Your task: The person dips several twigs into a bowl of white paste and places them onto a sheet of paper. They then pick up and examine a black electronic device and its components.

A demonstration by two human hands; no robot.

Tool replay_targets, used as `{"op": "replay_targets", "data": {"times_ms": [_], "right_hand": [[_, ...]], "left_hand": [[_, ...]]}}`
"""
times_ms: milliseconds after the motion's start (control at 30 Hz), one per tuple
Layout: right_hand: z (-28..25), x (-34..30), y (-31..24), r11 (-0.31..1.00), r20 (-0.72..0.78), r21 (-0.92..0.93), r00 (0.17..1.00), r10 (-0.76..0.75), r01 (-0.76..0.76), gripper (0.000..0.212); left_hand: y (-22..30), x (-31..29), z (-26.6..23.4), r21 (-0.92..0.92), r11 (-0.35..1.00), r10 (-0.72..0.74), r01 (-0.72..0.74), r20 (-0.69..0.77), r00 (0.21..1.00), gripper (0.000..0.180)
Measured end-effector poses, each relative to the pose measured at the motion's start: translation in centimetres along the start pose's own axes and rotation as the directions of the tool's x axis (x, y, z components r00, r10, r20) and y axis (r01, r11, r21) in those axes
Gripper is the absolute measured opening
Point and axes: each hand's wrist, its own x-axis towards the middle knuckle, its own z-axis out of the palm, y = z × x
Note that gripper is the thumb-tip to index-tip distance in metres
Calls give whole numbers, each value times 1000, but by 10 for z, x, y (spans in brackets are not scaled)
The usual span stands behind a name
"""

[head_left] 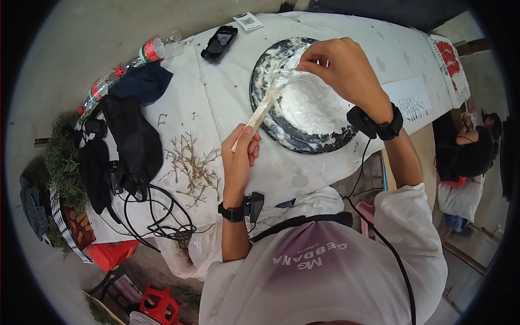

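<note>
My left hand [241, 149] is closed around a flat wooden stick [260, 115], which slants up and away from it. White paste coats the stick's far end, which lies over a round black plate [303, 145]. A thick mass of white paste [314, 103] covers much of that plate and smears its rim. Above the plate's far right side, my right hand [344, 70] pinches a thin twig-like piece [287, 70] between thumb and fingertips. That piece reaches left, close to the stick's coated tip; whether they touch is hard to see.
Loose thin brown twigs [190, 167] lie left of the plate. Black bags [132, 135], coiled cables [157, 214] and plastic bottles [154, 50] line the left side. A sheet bearing small dark pieces [411, 103] and a red-and-white box [450, 67] lie right. Another person [471, 143] sits far right.
</note>
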Motion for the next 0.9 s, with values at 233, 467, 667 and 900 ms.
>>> {"op": "replay_targets", "data": {"times_ms": [233,467,667,900], "right_hand": [[9,0,-3,1000,0,18,1000,-20,20,15],[6,-2,-7,1000,-46,15,999,-4,5,15],[11,-8,-9,1000,12,18,1000,-25,25,14],[-10,-8,-5,999,-108,51,994,10,-5,15]], "left_hand": [[2,-1,0,-3,1000,-12,12,-4,1000,39],[1,0,-2,-1,1000,-17,17,-7,1000,40],[-1,0,1,-8,1000,-4,4,-10,1000,42],[2,-3,3,13,1000,-22,23,-58,998,44]]}}
